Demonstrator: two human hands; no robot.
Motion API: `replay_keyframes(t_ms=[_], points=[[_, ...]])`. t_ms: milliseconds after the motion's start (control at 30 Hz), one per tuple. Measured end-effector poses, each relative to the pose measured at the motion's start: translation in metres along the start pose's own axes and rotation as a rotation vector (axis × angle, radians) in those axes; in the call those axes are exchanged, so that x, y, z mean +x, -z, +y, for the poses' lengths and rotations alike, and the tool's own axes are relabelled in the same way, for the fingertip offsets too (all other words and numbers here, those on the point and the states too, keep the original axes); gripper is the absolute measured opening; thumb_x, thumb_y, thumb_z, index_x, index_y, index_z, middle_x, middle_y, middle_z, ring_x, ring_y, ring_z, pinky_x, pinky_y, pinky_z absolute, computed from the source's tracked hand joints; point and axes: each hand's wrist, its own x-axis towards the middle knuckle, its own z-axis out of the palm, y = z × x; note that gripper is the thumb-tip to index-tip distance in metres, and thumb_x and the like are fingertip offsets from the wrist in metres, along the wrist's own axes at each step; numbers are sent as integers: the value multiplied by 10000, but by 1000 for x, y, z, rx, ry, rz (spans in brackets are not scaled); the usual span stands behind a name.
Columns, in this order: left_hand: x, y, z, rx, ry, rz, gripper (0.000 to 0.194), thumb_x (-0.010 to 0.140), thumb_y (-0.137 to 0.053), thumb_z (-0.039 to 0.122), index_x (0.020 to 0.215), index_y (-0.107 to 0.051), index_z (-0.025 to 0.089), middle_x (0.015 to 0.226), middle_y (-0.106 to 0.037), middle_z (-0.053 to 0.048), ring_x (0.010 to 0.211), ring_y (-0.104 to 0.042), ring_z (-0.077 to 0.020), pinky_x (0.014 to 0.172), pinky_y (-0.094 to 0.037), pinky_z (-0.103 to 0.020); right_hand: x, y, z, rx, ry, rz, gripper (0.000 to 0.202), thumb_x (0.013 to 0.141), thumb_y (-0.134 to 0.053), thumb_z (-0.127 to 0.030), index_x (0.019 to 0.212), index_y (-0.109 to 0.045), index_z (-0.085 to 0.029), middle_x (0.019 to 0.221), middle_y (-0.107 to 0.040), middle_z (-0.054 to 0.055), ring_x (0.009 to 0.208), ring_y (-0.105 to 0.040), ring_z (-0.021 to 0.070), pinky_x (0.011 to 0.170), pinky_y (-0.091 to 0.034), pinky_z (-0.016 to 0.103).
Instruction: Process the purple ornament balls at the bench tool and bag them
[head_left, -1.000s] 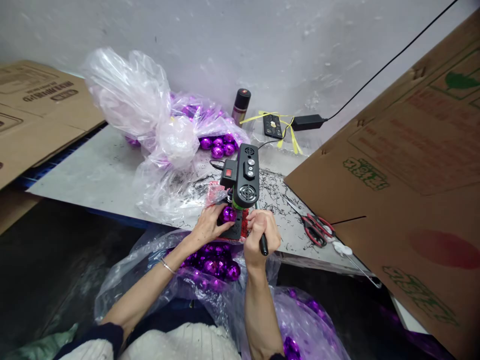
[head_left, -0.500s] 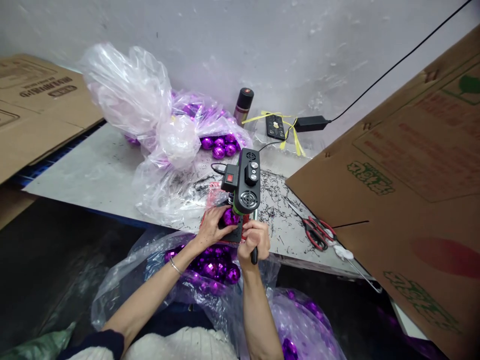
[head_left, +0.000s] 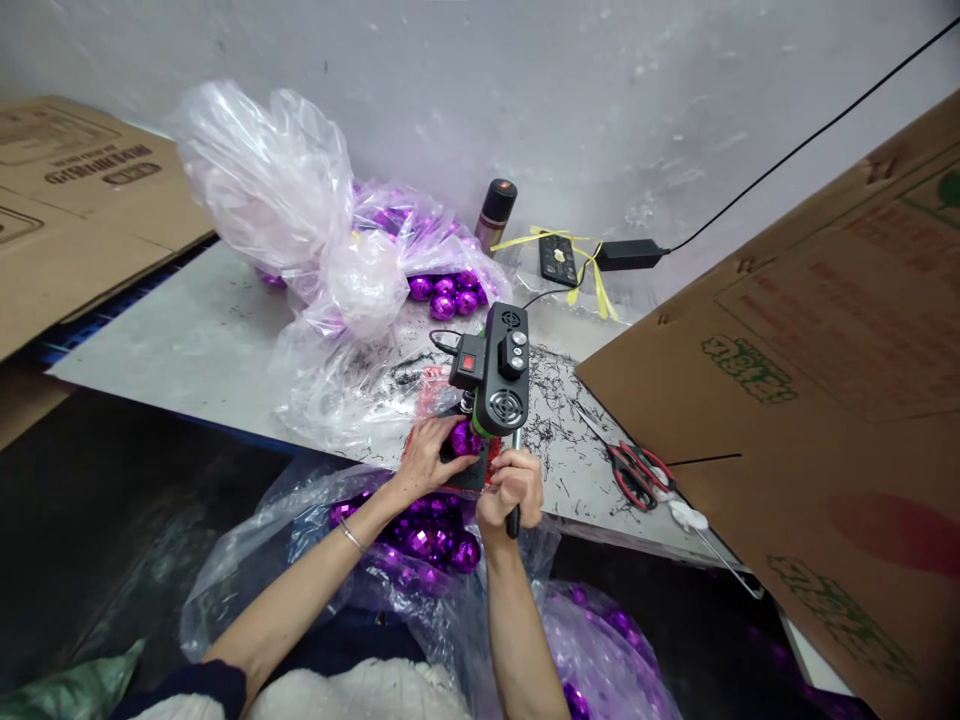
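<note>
A small black bench drill press (head_left: 504, 375) with a red switch stands on the table. Under its head sits a shiny purple faceted ball (head_left: 465, 438). My left hand (head_left: 431, 462) grips this ball from the left, thumb on the near side and fingers behind. My right hand (head_left: 512, 490) is wrapped round the machine's lever (head_left: 514, 520), whose black tip sticks out below the fist. The spot where the tool meets the ball is hidden by the head. Close below my hands, an open plastic bag (head_left: 247, 560) holds many purple balls (head_left: 431, 530).
Red-handled scissors (head_left: 639, 472) lie to the right, beside a large cardboard box (head_left: 825, 400). Behind stand a bulky clear bag (head_left: 262, 190), more purple balls (head_left: 444, 295), a dark spray can (head_left: 496, 212) and a power adapter (head_left: 630, 254). Dark shavings litter the table (head_left: 165, 350).
The whole view has shifted slightly, so things sit a little lower and to the right. Both hands keep their places on the ball and the lever.
</note>
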Motion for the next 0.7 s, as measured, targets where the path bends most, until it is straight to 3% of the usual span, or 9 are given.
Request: replay_keyframes(t_ms=[467, 567, 700], points=[[2, 1, 1, -34, -21, 9, 602, 937, -794, 562, 1413, -675, 212, 1297, -783, -151, 1216, -734, -360, 1075, -567, -534, -7, -3, 7, 15, 1, 37, 390, 1125, -384, -285, 751, -489, -245, 719, -548, -34, 611, -549, 132, 674, -498, 339], [4, 1, 0, -37, -25, 5, 606, 936, -801, 556, 1415, -674, 207, 1295, -782, -155, 1215, -736, -361, 1064, -576, -527, -11, -4, 9, -12, 21, -9, 395, 1127, -365, -292, 756, -493, -242, 738, -565, -34, 617, -569, 131, 724, -519, 355], [8, 1, 0, -50, -42, 3, 634, 910, -840, 541, 1416, -669, 201, 1293, -783, -161, 1221, -739, -366, 1061, -587, -532, 2, -3, -1, 17, -29, 14, 412, 1123, -370, -280, 724, -464, -236, 724, -551, -39, 603, -556, 120, 679, -492, 320]])
